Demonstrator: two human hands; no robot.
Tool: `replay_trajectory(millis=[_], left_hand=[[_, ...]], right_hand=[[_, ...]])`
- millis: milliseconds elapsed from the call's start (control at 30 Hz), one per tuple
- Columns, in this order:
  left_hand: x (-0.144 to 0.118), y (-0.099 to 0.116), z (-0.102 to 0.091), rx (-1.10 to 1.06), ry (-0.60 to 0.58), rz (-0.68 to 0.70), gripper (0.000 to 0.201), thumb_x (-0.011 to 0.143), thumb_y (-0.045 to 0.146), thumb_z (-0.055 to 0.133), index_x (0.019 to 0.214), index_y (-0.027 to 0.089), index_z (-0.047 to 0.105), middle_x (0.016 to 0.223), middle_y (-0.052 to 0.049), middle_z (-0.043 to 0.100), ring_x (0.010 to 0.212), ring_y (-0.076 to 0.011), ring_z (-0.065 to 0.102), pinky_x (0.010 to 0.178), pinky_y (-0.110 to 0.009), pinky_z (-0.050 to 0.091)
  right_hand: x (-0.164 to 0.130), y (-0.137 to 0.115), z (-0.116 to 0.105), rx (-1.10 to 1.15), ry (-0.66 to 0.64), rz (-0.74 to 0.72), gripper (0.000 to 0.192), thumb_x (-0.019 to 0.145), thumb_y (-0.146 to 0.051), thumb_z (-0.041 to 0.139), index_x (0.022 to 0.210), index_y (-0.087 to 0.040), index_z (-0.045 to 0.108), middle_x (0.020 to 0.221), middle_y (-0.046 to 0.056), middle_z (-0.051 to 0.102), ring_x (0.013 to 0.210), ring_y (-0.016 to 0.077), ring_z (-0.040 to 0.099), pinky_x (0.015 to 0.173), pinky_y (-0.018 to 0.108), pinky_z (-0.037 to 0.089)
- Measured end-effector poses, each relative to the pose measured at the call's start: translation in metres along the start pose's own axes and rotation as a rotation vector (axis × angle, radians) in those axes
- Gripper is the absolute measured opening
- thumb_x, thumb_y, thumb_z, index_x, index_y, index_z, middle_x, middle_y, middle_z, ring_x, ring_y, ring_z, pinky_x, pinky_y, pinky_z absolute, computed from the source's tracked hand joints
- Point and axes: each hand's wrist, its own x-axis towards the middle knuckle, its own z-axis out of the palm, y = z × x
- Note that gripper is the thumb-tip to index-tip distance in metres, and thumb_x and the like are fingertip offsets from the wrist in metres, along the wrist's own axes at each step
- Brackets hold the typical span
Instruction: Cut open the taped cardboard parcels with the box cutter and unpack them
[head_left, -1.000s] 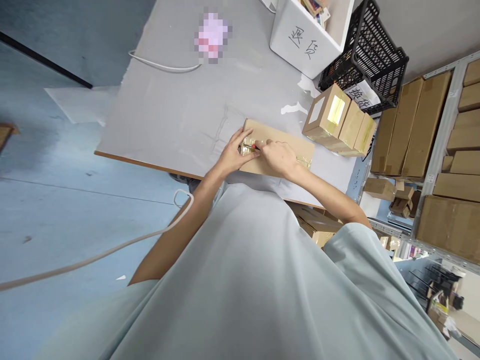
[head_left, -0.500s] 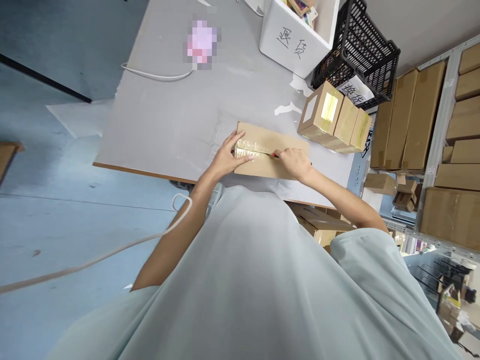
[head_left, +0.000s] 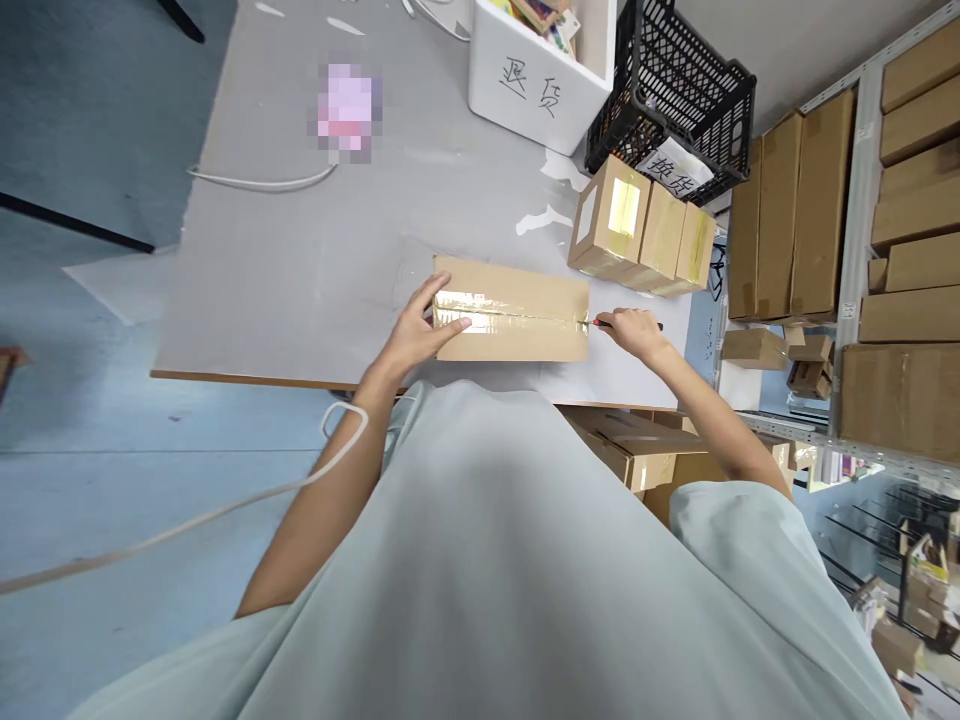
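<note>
A flat cardboard box (head_left: 511, 322) lies near the front edge of the grey tabletop (head_left: 315, 270), its top seam covered by a strip of shiny clear tape (head_left: 510, 312) running lengthwise. The left hand (head_left: 416, 335) rests on the box's left end, fingers spread flat over the top and thumb on the tape, holding nothing closed in its grip. The right hand (head_left: 634, 332) sits just off the box's right end, curled shut around a slim cutter (head_left: 604, 323) (only its red tip and a dark tail show), the tip at the end of the seam. Toward the right edge stands a row of small taped cartons (head_left: 645, 240). Behind them, at the far right corner, a black plastic crate (head_left: 667, 95) stands beside a white foam bin (head_left: 536, 85) with handwritten characters. A white cable (head_left: 255, 183) curves across the far left part.
</note>
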Motion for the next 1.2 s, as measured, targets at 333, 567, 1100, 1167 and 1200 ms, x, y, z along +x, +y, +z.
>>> replay_trajectory(millis=[333,567,1100,1167,1200], left_hand=[[0.001,0.009,-0.021,-0.032,-0.051,-0.09,0.13,0.068,0.09,0.096,0.174,0.027,0.056,0.182,-0.02,0.051,0.168,-0.0446,0.052,0.139,-0.063,0.042],[-0.005,-0.009,-0.065,-0.052,0.025,-0.166,0.124,0.074,0.085,0.094,0.178,0.033,0.05,0.179,-0.016,0.056,0.162,-0.0447,0.059,0.133,-0.069,0.051],[-0.02,-0.036,-0.082,0.08,0.084,-0.167,0.109,0.086,0.076,0.081,0.175,0.02,0.053,0.161,-0.027,0.07,0.154,-0.0404,0.067,0.128,-0.066,0.053],[-0.021,-0.044,-0.05,0.005,0.006,-0.169,0.121,0.086,0.077,0.081,0.183,0.019,0.037,0.156,-0.029,0.073,0.147,-0.0372,0.073,0.125,-0.062,0.056],[-0.022,-0.047,-0.033,-0.027,-0.038,-0.158,0.124,0.087,0.076,0.081,0.185,0.019,0.032,0.153,-0.029,0.074,0.144,-0.0352,0.075,0.124,-0.061,0.057]], right_hand=[[-0.02,0.0,0.036,0.202,0.066,-0.06,0.047,0.126,-0.046,0.041,0.157,-0.031,0.073,0.143,0.013,0.082,0.121,0.0306,0.079,0.09,0.034,0.05],[-0.032,-0.004,0.056,0.833,0.234,-0.184,0.047,0.119,-0.059,0.052,0.134,-0.025,0.081,0.121,0.01,0.086,0.103,0.0261,0.079,0.088,0.032,0.057],[-0.001,-0.093,0.067,1.328,0.617,0.202,0.057,0.098,-0.08,0.063,0.097,-0.023,0.069,0.086,0.003,0.072,0.081,0.0238,0.066,0.075,0.035,0.06],[-0.014,-0.07,0.048,1.147,0.629,0.229,0.057,0.101,-0.076,0.064,0.113,-0.022,0.077,0.098,0.008,0.08,0.092,0.0294,0.073,0.083,0.039,0.061],[-0.019,-0.062,0.038,1.059,0.62,0.248,0.056,0.103,-0.073,0.064,0.122,-0.022,0.079,0.105,0.01,0.083,0.098,0.0324,0.075,0.087,0.04,0.061]])
